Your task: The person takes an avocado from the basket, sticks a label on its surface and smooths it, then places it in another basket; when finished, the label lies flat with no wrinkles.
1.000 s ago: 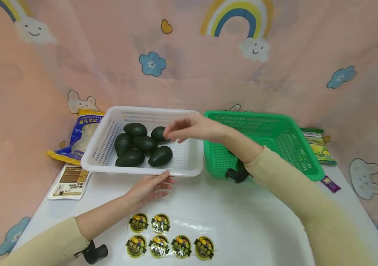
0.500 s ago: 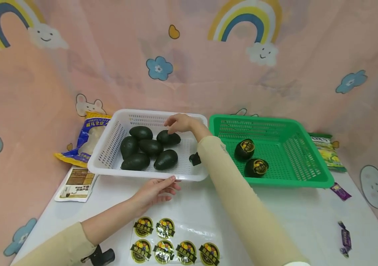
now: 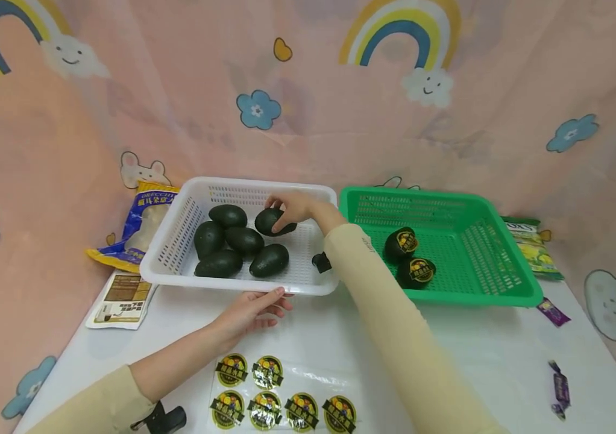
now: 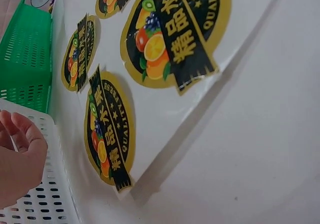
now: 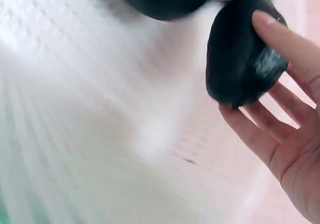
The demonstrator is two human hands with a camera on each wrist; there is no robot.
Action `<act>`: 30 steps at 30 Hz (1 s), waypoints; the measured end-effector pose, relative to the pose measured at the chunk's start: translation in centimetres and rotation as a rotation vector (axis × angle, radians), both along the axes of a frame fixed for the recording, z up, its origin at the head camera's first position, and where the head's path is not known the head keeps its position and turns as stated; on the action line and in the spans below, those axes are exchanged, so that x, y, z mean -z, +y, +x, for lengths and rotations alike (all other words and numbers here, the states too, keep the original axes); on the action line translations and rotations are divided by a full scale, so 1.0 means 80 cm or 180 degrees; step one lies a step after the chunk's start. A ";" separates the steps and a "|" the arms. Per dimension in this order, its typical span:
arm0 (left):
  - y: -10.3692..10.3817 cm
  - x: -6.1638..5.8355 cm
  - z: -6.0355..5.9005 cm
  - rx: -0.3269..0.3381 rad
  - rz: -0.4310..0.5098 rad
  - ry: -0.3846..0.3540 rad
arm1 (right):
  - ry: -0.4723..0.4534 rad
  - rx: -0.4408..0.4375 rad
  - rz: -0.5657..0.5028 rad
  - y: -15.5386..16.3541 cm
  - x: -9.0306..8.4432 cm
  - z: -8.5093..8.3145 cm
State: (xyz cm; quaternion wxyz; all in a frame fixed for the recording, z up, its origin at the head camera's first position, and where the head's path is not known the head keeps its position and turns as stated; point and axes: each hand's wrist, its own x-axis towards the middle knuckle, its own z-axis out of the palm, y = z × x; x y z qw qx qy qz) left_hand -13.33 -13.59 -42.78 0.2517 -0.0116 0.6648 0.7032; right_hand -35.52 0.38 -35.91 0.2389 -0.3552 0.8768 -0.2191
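A dark green avocado (image 3: 275,222) is between the thumb and fingers of my right hand (image 3: 296,206), at the right of a group of avocados in the white basket (image 3: 313,288). In the right wrist view, the thumb presses one side of the avocado (image 5: 245,53) and fingertips touch its lower end. My left hand (image 3: 248,314) is at the basket's front rim; its thumb touches the rim, and the other fingers are loosely bent below it. In front lies a clear sheet with several round black-and-gold fruit stickers (image 3: 301,411).
Right of the white basket stands a green basket (image 3: 481,298) holding two stickered avocados (image 3: 415,272). A blue-and-yellow pasta bag (image 3: 142,226) and a flat packet (image 3: 122,299) lie at left. Purple-wrapped candies (image 3: 560,389) and a green-yellow packet (image 3: 536,250) are at right.
My right hand has come left from near the green basket, reached down into the white basket and taken hold of an avocado. The left hand keeps its place at the rim.
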 end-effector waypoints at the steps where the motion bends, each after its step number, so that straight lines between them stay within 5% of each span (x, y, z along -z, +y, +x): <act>1: 0.000 0.000 0.000 0.0005 -0.0006 0.0022 | -0.0015 -0.0055 -0.0054 0.005 -0.014 0.003; 7: -0.002 -0.003 -0.003 -0.0011 -0.0018 0.0071 | -0.0096 -0.0372 -0.0549 0.059 -0.093 0.052; 12: -0.004 -0.003 -0.002 -0.0029 -0.0046 0.0104 | -0.0095 -0.0573 -0.0803 0.134 -0.107 0.125; 20: -0.005 0.000 0.000 -0.0115 -0.0051 0.0105 | -0.0593 -0.0151 -0.0712 0.225 -0.043 0.234; 26: -0.002 0.000 0.001 -0.0132 -0.0002 0.0095 | -0.0391 0.0032 -0.0647 0.252 0.033 0.264; 30: 0.004 0.000 0.000 -0.0085 0.0012 0.0095 | -0.0220 0.0095 -0.0673 0.261 0.063 0.272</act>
